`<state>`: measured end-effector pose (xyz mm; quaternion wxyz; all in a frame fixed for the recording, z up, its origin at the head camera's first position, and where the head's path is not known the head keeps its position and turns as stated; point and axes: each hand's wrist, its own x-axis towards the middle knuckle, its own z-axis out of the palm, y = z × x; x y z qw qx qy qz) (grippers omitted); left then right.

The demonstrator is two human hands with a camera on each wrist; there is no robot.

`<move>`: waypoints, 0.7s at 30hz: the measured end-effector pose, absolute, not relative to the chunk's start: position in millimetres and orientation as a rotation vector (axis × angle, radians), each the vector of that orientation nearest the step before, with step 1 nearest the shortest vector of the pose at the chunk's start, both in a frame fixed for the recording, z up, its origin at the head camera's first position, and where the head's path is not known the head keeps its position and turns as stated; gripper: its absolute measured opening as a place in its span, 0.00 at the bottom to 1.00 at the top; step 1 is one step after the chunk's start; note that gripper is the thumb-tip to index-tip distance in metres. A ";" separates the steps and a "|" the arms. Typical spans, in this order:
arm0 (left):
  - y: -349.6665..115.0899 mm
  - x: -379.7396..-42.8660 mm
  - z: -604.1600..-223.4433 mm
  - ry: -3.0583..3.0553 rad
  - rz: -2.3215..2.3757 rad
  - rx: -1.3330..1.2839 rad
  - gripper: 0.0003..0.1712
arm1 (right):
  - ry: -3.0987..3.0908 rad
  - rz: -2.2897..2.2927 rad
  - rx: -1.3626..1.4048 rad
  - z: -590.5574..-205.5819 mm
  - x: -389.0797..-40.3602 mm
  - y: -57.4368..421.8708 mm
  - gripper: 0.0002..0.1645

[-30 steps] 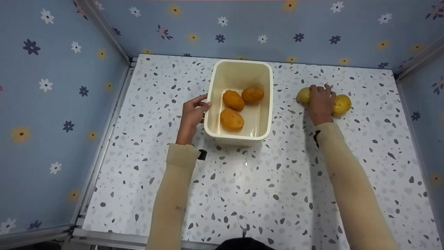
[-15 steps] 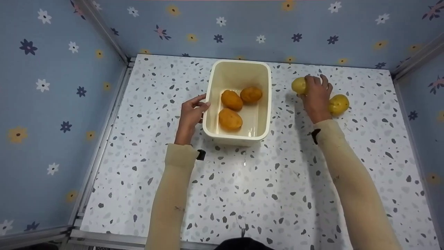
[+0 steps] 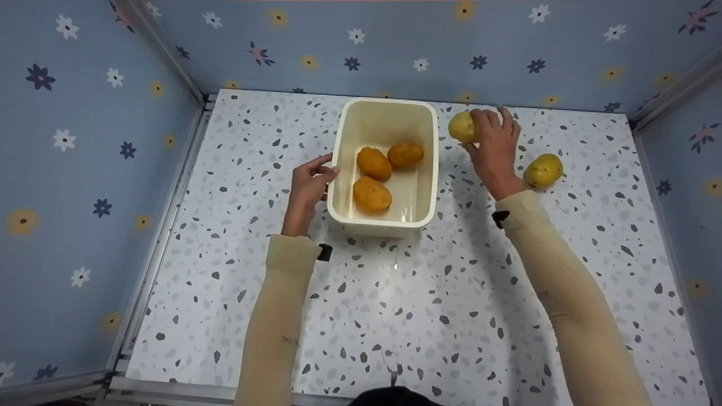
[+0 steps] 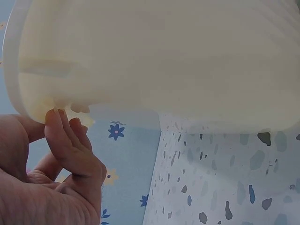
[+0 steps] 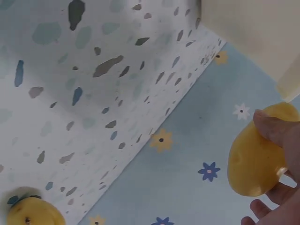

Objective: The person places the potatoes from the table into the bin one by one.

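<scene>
A cream plastic bin [image 3: 435, 163] stands near the back middle of the table, with three orange-looking potatoes [image 3: 372, 194] lying on its floor. My left hand [image 3: 308, 183] pinches the bin's left rim; the left wrist view shows the fingers [image 4: 61, 131] bent against the wall. To the right of the bin, my right hand [image 3: 495, 149] grips a yellow potato [image 3: 462, 127] between thumb and fingers. In the right wrist view this potato [image 5: 253, 159] is raised near the bin's edge. Another yellow potato [image 3: 544, 171] lies on the table behind the right wrist.
The white speckled table [image 3: 361, 316] is bordered by blue floral panels [image 3: 389, 51] at the back and both sides. A metal frame rail [image 3: 163, 237] runs along the left edge. Part of something black [image 3: 395, 396] shows at the front edge.
My right hand has lifted a yellow potato from beside the other one and carried it left and back toward the bin. The left hand stays on the rim.
</scene>
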<state>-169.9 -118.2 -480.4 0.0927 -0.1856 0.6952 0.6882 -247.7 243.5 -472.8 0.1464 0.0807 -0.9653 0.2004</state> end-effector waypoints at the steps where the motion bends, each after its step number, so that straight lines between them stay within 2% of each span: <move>1: -117.9 -170.0 -480.7 2.062 2.044 -0.551 0.24 | -2.773 0.576 0.245 -470.4 -246.4 240.2 0.35; 21: -117.2 -172.6 -479.3 2.068 1.982 -0.589 0.26 | -2.744 0.577 0.519 -433.2 -216.7 180.2 0.34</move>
